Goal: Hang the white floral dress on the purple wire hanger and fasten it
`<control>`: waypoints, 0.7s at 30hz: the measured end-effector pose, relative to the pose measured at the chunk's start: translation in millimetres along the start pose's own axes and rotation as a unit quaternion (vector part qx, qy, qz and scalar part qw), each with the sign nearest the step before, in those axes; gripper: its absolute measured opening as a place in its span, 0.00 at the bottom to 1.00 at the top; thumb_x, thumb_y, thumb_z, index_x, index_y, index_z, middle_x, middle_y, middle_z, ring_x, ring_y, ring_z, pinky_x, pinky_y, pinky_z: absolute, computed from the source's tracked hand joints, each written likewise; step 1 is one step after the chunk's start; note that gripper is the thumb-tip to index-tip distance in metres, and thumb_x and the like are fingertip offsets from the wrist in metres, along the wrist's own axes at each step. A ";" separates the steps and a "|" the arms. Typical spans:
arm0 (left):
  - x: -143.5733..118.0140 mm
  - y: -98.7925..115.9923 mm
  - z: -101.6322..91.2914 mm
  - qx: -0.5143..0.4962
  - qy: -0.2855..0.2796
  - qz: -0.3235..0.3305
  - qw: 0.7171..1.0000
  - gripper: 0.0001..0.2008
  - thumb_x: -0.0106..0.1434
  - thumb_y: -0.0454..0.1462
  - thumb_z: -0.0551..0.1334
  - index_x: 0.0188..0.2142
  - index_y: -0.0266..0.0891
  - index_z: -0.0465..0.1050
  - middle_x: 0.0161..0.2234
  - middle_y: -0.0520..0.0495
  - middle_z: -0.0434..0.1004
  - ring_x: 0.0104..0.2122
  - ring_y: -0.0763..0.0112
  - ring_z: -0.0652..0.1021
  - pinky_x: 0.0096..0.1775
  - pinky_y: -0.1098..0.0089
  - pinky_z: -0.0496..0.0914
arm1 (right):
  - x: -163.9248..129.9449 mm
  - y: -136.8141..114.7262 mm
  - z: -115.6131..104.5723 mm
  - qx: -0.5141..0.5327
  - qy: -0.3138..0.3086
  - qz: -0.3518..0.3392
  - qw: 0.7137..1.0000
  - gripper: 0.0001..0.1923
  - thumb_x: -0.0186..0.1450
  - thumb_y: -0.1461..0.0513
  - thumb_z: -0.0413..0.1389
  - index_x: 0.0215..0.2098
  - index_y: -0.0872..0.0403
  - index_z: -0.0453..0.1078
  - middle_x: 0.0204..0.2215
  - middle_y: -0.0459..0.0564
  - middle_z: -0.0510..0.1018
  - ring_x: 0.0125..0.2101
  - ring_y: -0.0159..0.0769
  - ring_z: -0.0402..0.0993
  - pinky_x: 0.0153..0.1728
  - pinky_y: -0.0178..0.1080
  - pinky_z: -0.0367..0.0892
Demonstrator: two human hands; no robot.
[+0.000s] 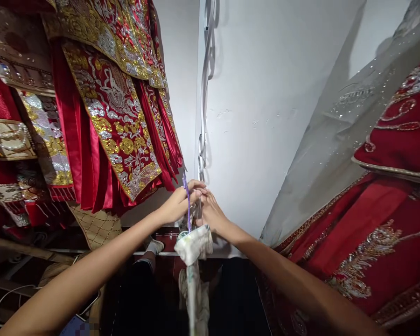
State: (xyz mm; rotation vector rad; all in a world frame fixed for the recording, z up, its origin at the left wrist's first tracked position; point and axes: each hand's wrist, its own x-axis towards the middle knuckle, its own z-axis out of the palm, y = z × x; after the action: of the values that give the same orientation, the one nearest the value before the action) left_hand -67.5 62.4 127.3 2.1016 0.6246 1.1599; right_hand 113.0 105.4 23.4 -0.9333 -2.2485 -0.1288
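My left hand (pixel 182 201) and my right hand (pixel 213 212) meet at the middle, close to the white wall. The fingers of both are bent and close together; what they hold between them is hidden. A thin purple cord (pixel 188 205) runs upright across my left hand. Just beneath my hands hangs a whitish, crumpled cloth-like thing (pixel 195 245) with greenish stains, its long strip trailing toward me. A white cable or strap (pixel 203 88) comes down the wall and ends from view behind my fingertips.
Red garments with gold and silver embroidery (pixel 119 112) hang on the left. Another beaded red garment (pixel 371 224) and a sheer glittering veil (pixel 318 140) hang on the right. A wooden bar (pixel 24 249) lies low left. A foot in a white shoe (pixel 156 246) shows below.
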 end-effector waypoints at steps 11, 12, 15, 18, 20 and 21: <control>15.2 28.3 -1.8 -0.233 0.076 -0.021 0.969 0.16 0.69 0.47 0.59 0.46 0.36 0.73 0.44 0.40 0.81 0.47 0.61 0.79 0.52 0.65 0.68 | -6.1 -6.3 -45.1 -0.050 0.172 -0.044 0.983 0.50 0.54 0.49 0.64 0.69 0.48 0.47 0.60 0.60 0.58 0.63 0.59 0.55 0.65 0.64 0.47; 14.8 29.0 -2.7 -0.239 0.080 -0.015 0.967 0.15 0.69 0.45 0.60 0.46 0.37 0.73 0.43 0.41 0.81 0.47 0.62 0.79 0.53 0.64 0.68 | -5.2 -6.0 -50.4 -0.041 0.158 -0.057 0.985 0.53 0.54 0.46 0.64 0.70 0.49 0.46 0.61 0.61 0.57 0.63 0.60 0.54 0.65 0.64 0.47; 11.4 29.2 -4.0 -0.245 0.088 -0.016 0.966 0.13 0.69 0.43 0.60 0.47 0.37 0.72 0.40 0.43 0.81 0.45 0.63 0.79 0.52 0.65 0.68 | -2.3 0.7 -65.5 0.025 0.116 -0.064 0.991 0.53 0.57 0.40 0.59 0.70 0.53 0.43 0.63 0.64 0.59 0.63 0.59 0.55 0.62 0.60 0.54; 7.7 27.2 -5.1 -0.239 0.077 -0.031 0.967 0.13 0.70 0.43 0.59 0.47 0.38 0.72 0.36 0.44 0.81 0.41 0.65 0.80 0.48 0.66 0.70 | -1.0 16.7 -77.3 0.086 0.104 0.012 0.991 0.22 0.70 0.47 0.49 0.54 0.52 0.65 0.45 0.56 0.75 0.46 0.46 0.72 0.47 0.46 0.67; 6.4 26.5 -7.2 -0.233 0.074 -0.033 0.969 0.13 0.70 0.44 0.58 0.46 0.38 0.72 0.33 0.45 0.80 0.38 0.65 0.80 0.47 0.66 0.70 | -3.9 29.2 -82.3 0.089 0.096 0.053 0.990 0.17 0.74 0.52 0.44 0.33 0.51 0.67 0.26 0.47 0.71 0.29 0.36 0.69 0.34 0.38 0.63; 6.1 26.5 -8.6 -0.230 0.076 -0.033 0.970 0.13 0.70 0.44 0.57 0.46 0.38 0.72 0.32 0.46 0.80 0.38 0.65 0.80 0.46 0.65 0.71 | -7.1 35.1 -83.6 0.083 0.096 0.065 0.990 0.20 0.74 0.53 0.44 0.26 0.52 0.62 0.21 0.44 0.65 0.24 0.33 0.63 0.30 0.37 0.59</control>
State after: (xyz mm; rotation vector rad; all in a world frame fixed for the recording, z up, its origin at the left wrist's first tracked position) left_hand -69.5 51.2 153.5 1.6011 0.4363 1.2944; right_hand 186.6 99.2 76.5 -0.9342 -1.9833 0.0273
